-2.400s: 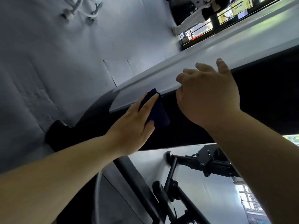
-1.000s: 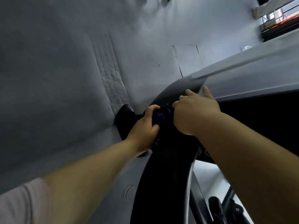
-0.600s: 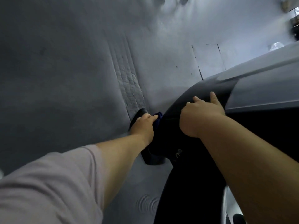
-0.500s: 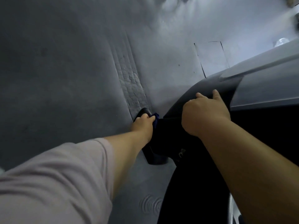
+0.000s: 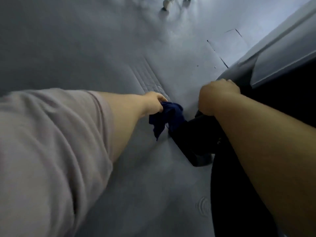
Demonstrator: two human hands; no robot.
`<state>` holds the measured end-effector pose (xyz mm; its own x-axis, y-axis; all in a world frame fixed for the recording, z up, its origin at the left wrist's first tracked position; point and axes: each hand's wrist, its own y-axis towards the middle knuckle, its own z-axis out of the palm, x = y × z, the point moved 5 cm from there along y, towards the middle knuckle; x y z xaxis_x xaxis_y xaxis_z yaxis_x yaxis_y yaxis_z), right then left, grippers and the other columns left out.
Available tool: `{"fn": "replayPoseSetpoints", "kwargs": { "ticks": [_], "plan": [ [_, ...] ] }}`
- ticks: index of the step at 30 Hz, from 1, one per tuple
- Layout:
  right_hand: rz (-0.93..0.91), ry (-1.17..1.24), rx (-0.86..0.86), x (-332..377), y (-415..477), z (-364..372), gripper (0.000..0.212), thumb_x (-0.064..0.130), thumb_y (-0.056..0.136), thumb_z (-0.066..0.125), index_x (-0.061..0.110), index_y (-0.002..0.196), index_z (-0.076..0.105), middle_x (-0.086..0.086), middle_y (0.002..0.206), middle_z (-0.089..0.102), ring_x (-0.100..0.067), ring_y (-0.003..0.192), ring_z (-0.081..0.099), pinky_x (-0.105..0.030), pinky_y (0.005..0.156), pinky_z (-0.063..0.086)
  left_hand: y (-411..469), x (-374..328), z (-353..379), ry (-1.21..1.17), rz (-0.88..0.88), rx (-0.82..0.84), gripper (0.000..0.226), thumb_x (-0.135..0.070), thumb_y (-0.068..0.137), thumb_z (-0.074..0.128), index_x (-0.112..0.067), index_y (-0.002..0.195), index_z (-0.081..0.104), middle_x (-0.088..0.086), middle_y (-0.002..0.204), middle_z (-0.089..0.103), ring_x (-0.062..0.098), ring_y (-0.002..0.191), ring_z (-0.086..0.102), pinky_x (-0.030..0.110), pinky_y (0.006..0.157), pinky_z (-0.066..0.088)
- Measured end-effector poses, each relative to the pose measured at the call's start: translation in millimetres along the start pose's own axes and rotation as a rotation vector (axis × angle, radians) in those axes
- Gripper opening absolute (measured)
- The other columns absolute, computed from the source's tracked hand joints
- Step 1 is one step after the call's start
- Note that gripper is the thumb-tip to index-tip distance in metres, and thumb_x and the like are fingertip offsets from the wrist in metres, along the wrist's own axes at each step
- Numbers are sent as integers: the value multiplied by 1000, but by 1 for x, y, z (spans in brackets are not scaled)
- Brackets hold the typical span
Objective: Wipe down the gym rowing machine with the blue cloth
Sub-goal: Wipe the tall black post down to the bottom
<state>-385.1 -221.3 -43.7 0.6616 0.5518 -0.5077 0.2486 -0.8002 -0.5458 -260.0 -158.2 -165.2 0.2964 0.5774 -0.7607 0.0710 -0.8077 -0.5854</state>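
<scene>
The rowing machine runs along the right: a grey rail (image 5: pixel 280 53) at the upper right, a dark frame below it, and a black foot (image 5: pixel 191 142) on the floor. My left hand (image 5: pixel 153 103) grips the bunched dark blue cloth (image 5: pixel 165 117), which hangs down against the far end of the foot. My right hand (image 5: pixel 217 98) is curled over the dark frame above the foot; its fingertips are hidden.
Grey rubber gym floor (image 5: pixel 85 48) fills the left and centre, with a ribbed strip (image 5: pixel 150 79) and a square seam (image 5: pixel 225 43). Small white feet of other equipment (image 5: pixel 168 4) stand at the top edge.
My view has swung left and down along the machine. My left hand has carried the cloth from the grey rail down to the black foot. My right hand has followed down the frame.
</scene>
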Motion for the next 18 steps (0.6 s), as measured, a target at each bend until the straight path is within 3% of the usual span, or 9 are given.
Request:
{"fn": "replayPoseSetpoints", "kwargs": {
  "ticks": [2, 6, 10, 14, 18],
  "plan": [
    [32, 250, -48, 22, 1, 2, 42, 22, 94, 51, 15, 135, 52, -13, 140, 49, -34, 127, 47, -42, 105, 36, -16, -13, -34, 39, 20, -2, 42, 7, 90, 52, -17, 122, 62, 12, 119, 64, 24, 100, 62, 28, 78, 53],
    [-24, 930, -45, 81, 1, 13, 57, 20, 96, 46, 28, 151, 32, -12, 145, 46, -34, 124, 50, -40, 94, 45, -54, -14, -80, 53, -2, -28, 38, 12, 89, 47, -19, 107, 60, 9, 107, 65, 18, 84, 63, 18, 56, 52],
    [-26, 1420, 19, 118, 13, 37, 63, 14, 95, 50, 33, 152, 31, -8, 139, 52, -27, 107, 57, -30, 77, 43, -30, 4, -92, 46, -10, 21, 38, 15, 89, 45, -17, 103, 60, 11, 113, 66, 22, 97, 64, 24, 68, 55],
    [55, 2025, 117, 164, 40, 65, 58, 4, 93, 53, 40, 137, 42, 9, 114, 59, -11, 93, 57, -22, 70, 44, 10, 29, -77, -80, -9, 132, 40, 14, 94, 36, -14, 113, 57, 6, 101, 65, 14, 80, 63, 18, 57, 55],
    [234, 2394, 212, 194, 55, 88, 50, 2, 90, 55, 34, 128, 51, -1, 112, 66, -22, 97, 65, -32, 73, 51, 38, 49, -63, -111, -5, 156, 32, 5, 96, 44, -20, 107, 62, 11, 114, 67, 24, 99, 66, 32, 78, 58]
  ]
}}
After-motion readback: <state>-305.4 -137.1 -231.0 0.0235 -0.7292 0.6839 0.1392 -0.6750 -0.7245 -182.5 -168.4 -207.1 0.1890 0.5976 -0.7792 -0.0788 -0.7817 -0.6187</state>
